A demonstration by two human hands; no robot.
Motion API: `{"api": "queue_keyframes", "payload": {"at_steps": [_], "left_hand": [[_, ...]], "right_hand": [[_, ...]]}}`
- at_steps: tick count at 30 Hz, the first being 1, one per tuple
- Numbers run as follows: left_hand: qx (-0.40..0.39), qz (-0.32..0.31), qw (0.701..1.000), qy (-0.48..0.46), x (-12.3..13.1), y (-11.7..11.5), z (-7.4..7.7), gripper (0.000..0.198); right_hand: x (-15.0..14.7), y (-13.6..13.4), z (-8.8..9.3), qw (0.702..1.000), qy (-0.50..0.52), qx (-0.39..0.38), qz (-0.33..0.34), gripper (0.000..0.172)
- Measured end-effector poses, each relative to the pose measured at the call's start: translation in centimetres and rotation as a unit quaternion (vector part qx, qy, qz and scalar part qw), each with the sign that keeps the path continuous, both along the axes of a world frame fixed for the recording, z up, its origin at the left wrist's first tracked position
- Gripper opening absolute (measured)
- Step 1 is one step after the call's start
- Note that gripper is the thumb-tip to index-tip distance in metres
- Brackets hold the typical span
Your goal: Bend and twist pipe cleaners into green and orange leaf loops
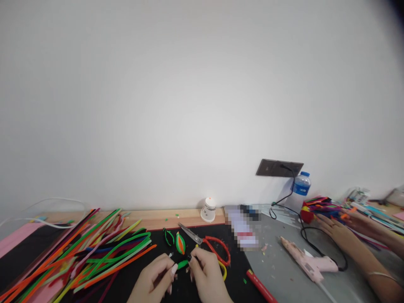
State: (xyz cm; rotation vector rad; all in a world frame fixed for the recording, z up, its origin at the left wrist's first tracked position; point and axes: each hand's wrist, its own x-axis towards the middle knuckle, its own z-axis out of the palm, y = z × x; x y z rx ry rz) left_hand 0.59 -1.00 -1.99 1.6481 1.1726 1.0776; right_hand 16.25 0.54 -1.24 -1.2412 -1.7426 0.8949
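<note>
My left hand (pixel 155 277) is closed, pinching one end of a short green pipe cleaner (pixel 182 264) over the black mat. At its other end, the fingertips of my right hand (pixel 207 274) are closed too; something small and black shows beside them, partly hidden. Just beyond my fingers lies a leaf-shaped piece of green, orange and pale pipe cleaner (pixel 180 243). To its left is a looped black and green pipe cleaner piece (pixel 168 237). Red-handled scissors (pixel 217 248) lie open behind my right hand, with a yellow handle (pixel 224 271) partly hidden beside it.
Loose colourful pipe cleaners (pixel 104 252) spread over the left side. A white paper cup (pixel 208 209) stands upside down by the wall. At right are a pink glue gun (pixel 307 261) with its cord, a red tool (pixel 260 287), a water bottle (pixel 301 189) and another person's hands (pixel 331 227).
</note>
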Motion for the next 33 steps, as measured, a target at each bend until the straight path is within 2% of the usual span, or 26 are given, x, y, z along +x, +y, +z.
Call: {"api": "queue_keyframes", "payload": {"at_steps": [3,6,9,11,13,15,17,19,20,22,25,28,30,33], "left_hand": [[-0.044,-0.004,0.999,-0.023,0.2,0.3,-0.7,0.036],[-0.082,-0.008,0.995,-0.051,0.4,0.5,-1.3,0.037],[-0.076,-0.022,0.995,-0.056,0.4,0.5,-1.2,0.038],[-0.046,-0.020,0.998,-0.038,0.4,0.4,-0.8,0.038],[-0.001,-0.004,1.000,-0.003,0.3,0.3,-0.6,0.037],[0.044,0.015,0.998,0.043,0.2,0.3,-0.7,0.038],[0.078,0.037,0.992,0.096,0.1,0.3,-1.1,0.037],[0.099,0.060,0.983,0.142,0.1,0.3,-1.5,0.036],[0.105,0.066,0.980,0.156,0.1,0.3,-1.6,0.035],[0.112,0.061,0.980,0.156,0.1,0.3,-1.4,0.033],[0.084,0.042,0.991,0.097,0.2,0.2,-0.8,0.033],[0.039,0.054,0.997,0.038,0.4,0.2,-0.4,0.037],[0.033,0.067,0.996,0.042,0.3,0.2,-0.5,0.040],[0.048,0.064,0.991,0.111,0.0,0.4,-1.0,0.042]], "right_hand": [[-0.1,-0.3,0.6,0.996,-0.059,0.068,-0.003,0.025],[-0.4,-0.5,0.5,0.996,-0.048,0.074,0.006,0.024],[-0.9,-0.4,-0.4,0.997,0.062,-0.034,0.017,0.030],[-1.2,-0.2,-1.2,0.980,0.151,-0.124,0.039,0.036],[-1.4,0.0,-1.7,0.969,0.181,-0.160,0.050,0.040],[-1.5,0.0,-1.8,0.986,0.123,-0.106,0.040,0.038],[-1.7,-0.1,-1.5,1.000,-0.003,0.002,0.011,0.033],[-1.8,-0.3,-1.3,0.987,-0.129,0.092,-0.009,0.026],[-1.9,-0.4,-1.2,0.979,-0.168,0.113,-0.016,0.022],[-1.9,-0.6,-1.1,0.976,-0.185,0.118,-0.018,0.021],[-2.0,-0.8,-1.1,0.989,-0.113,0.091,-0.012,0.030],[-2.0,-1.0,-1.1,0.996,-0.054,0.074,-0.016,0.037],[-2.0,-1.0,-1.0,0.995,-0.055,0.074,-0.023,0.039],[-1.9,-0.9,-1.0,0.988,-0.127,0.088,-0.016,0.036]]}}
